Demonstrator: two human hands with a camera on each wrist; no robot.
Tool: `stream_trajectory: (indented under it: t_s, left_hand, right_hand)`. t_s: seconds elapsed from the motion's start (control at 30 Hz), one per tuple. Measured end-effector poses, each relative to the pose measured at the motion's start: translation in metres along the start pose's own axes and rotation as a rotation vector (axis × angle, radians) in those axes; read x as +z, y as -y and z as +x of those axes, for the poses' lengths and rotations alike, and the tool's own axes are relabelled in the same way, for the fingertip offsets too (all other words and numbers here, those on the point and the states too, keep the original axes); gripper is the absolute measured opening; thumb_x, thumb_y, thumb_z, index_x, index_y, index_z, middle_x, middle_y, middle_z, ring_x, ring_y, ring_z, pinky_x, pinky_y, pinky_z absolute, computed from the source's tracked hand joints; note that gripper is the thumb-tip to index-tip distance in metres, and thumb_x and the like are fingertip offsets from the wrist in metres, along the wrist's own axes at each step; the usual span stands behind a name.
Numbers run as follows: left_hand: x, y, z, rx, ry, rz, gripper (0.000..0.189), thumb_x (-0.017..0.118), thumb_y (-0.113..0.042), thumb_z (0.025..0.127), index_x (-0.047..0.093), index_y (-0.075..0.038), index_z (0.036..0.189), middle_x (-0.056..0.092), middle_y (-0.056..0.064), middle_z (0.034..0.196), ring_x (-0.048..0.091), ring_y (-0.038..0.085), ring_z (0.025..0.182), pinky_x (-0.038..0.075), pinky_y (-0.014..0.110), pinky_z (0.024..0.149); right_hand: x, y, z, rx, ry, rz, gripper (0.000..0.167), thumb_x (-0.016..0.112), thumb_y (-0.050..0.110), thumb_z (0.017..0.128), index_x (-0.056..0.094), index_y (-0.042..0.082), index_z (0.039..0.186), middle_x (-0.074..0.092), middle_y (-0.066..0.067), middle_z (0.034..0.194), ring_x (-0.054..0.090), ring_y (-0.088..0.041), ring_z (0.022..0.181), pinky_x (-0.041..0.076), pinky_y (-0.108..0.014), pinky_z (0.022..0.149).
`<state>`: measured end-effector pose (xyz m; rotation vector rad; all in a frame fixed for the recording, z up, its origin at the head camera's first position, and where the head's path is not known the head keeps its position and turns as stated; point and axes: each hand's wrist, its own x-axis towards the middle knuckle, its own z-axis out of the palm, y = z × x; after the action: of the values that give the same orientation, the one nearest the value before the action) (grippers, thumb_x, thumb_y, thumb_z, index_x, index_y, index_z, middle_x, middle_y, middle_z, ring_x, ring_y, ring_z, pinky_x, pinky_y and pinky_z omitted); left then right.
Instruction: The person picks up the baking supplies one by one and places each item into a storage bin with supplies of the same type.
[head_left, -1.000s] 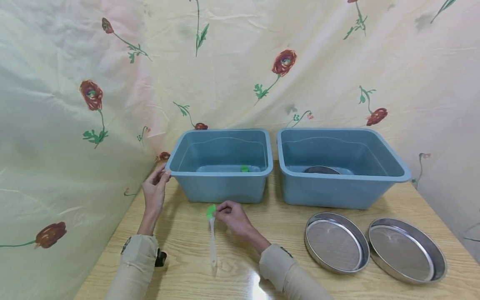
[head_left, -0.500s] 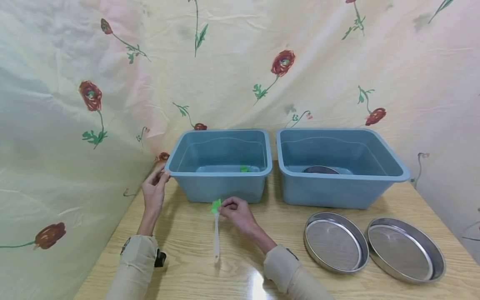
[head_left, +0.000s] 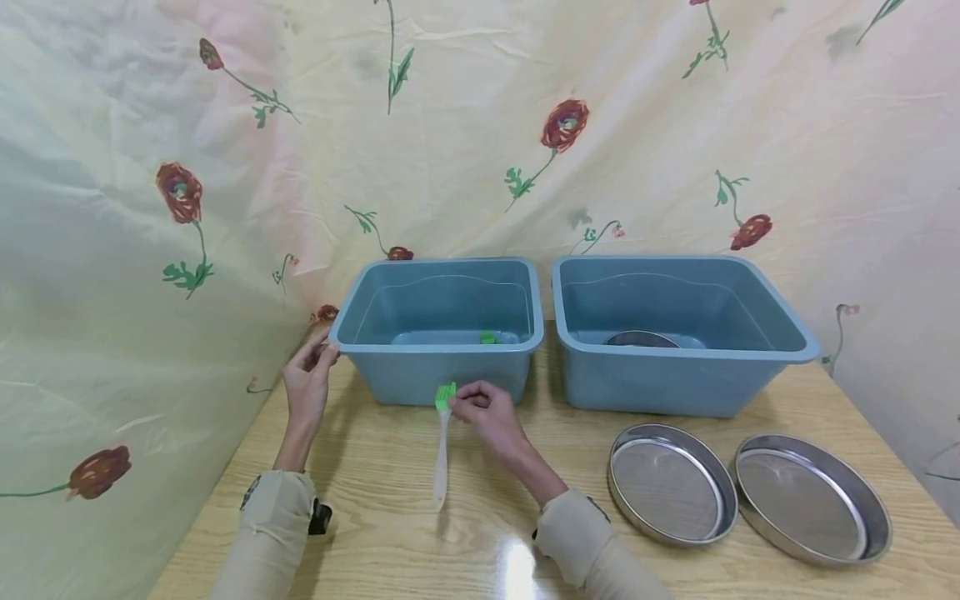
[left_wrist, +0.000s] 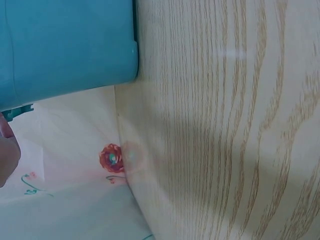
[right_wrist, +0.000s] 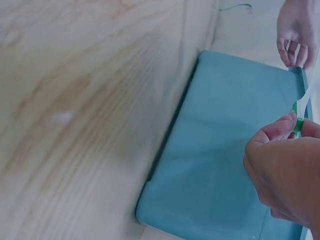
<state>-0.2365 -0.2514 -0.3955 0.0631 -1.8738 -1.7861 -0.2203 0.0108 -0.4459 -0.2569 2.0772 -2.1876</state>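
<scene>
My right hand (head_left: 495,421) pinches a basting brush (head_left: 441,458) by its green bristle head, held up in front of the left blue tub (head_left: 442,375). The clear handle hangs down toward me. In the right wrist view, thumb and fingertips close around the green head (right_wrist: 298,125). My left hand (head_left: 307,387) grips the left tub's rim at its front left corner; the left wrist view catches only part of that hand (left_wrist: 7,155) at the rim. A second green piece (head_left: 488,337) lies inside this tub, mostly hidden by the front wall.
The right blue tub (head_left: 652,387) holds a round metal rim (head_left: 642,340), partly hidden. Two round metal sieves (head_left: 675,483) (head_left: 810,500) rest on the wooden table (head_left: 360,517) at the right. A flowered cloth (head_left: 465,150) hangs behind and at the left.
My right hand has moved up and to the right with the basting brush, toward the left tub's front wall. The left hand stays at the rim.
</scene>
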Motion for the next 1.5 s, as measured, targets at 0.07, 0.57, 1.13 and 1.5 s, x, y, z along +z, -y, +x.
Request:
stream_trajectory:
  t_s: [0.07,0.57,1.13,1.5]
  left_hand:
    - [0.000,0.001,0.000,-0.004,0.000,-0.005,0.034,0.060,0.001,0.101,0.062,0.013,0.133,0.066,-0.009,0.087,0.062,0.005,0.083,0.053,0.016,0.081]
    - [0.000,0.001,0.000,-0.004,0.007,-0.015,0.034,0.061,0.001,0.102,0.061,0.013,0.134,0.066,-0.011,0.086,0.062,0.005,0.083,0.053,0.016,0.082]
    - [-0.001,0.000,-0.001,0.003,0.011,-0.001,0.034,0.060,0.001,0.102,0.061,0.013,0.134,0.067,-0.010,0.089,0.063,0.004,0.083,0.053,0.016,0.080]
    - [-0.001,0.000,-0.001,0.009,0.014,-0.024,0.036,0.061,0.002,0.101,0.059,0.016,0.134,0.068,-0.010,0.089,0.063,0.003,0.083,0.052,0.015,0.079]
  right_hand:
    - [-0.002,0.001,0.001,-0.003,-0.009,0.009,0.018,0.069,0.010,0.098,0.065,-0.004,0.109,0.069,-0.009,0.093,0.067,-0.026,0.091,0.055,-0.048,0.091]
    - [-0.013,0.017,0.002,-0.028,-0.064,0.112,0.015,0.068,0.004,0.098,0.063,-0.007,0.108,0.069,-0.009,0.093,0.068,-0.024,0.092,0.056,-0.048,0.095]
    - [-0.015,0.031,-0.001,-0.051,-0.049,0.144,0.013,0.068,0.001,0.098,0.063,-0.007,0.106,0.069,-0.007,0.093,0.067,-0.016,0.089,0.058,-0.032,0.087]
    - [-0.019,0.042,0.002,-0.075,-0.052,0.119,0.012,0.066,0.002,0.099,0.063,-0.006,0.107,0.068,-0.006,0.094,0.066,-0.016,0.089,0.057,-0.034,0.089]
